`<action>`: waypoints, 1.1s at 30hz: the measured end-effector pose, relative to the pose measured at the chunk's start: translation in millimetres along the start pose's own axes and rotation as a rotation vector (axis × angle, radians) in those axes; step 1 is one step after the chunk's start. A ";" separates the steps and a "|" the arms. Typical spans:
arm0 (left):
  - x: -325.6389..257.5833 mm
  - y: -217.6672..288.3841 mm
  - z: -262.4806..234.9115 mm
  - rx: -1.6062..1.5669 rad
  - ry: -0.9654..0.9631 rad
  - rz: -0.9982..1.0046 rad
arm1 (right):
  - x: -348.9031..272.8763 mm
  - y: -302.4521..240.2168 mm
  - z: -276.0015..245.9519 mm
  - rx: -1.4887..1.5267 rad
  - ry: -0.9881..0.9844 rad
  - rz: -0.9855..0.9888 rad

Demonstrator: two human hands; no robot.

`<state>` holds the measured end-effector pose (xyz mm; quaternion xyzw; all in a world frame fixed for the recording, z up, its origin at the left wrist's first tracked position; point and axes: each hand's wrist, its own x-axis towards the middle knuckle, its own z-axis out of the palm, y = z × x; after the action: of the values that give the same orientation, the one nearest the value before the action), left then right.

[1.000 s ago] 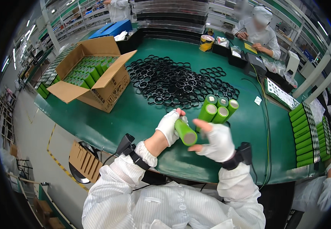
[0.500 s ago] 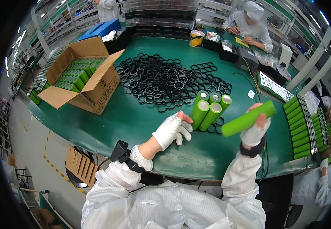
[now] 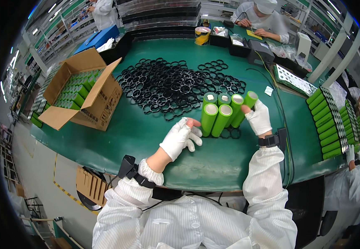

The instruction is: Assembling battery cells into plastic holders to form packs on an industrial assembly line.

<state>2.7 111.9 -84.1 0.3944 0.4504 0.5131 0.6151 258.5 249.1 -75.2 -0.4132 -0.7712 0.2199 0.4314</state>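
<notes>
Several green cylindrical battery cells (image 3: 221, 121) stand upright in a tight cluster on a black ring-shaped cell holder (image 3: 233, 133). At the cluster's right side, my right hand (image 3: 259, 119), in a white glove with bare fingertips, grips one more green battery cell (image 3: 250, 99). That cell stands nearly upright beside the others; its lower end is partly hidden behind them. My left hand (image 3: 180, 139), gloved the same way, hovers just left of the cluster. Its fingers are loosely bent and apart, with nothing in them.
Behind the cluster lies a heap of black cell holders (image 3: 163, 85). An open cardboard box (image 3: 101, 103) of green cells stands at the left. Racked cells (image 3: 328, 124) line the right edge, near a white perforated tray (image 3: 294, 81) and cables (image 3: 285, 124). A co-worker (image 3: 263, 20) sits across the table.
My right hand has carried the green battery cell left, turning it from lying sideways to nearly upright beside the cluster. My left hand stays beside the cells. The whole view has shifted slightly.
</notes>
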 end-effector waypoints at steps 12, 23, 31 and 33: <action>-7.0 11.3 -8.9 0.117 0.058 0.141 | 1.2 12.7 2.0 0.316 -0.210 0.141; -96.5 233.2 -86.4 1.076 0.526 0.670 | 9.1 20.3 -24.0 0.327 -0.179 0.007; -23.3 242.4 -232.5 1.730 0.606 -0.085 | 10.8 19.8 -22.8 0.396 0.091 0.054; -17.6 232.4 -250.9 1.736 0.579 -0.145 | 9.6 16.7 -23.3 0.342 0.104 0.060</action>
<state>-303.2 138.0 67.7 0.5447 0.8379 0.0334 -0.0034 283.0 266.0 -69.8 -0.3675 -0.6866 0.3388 0.5280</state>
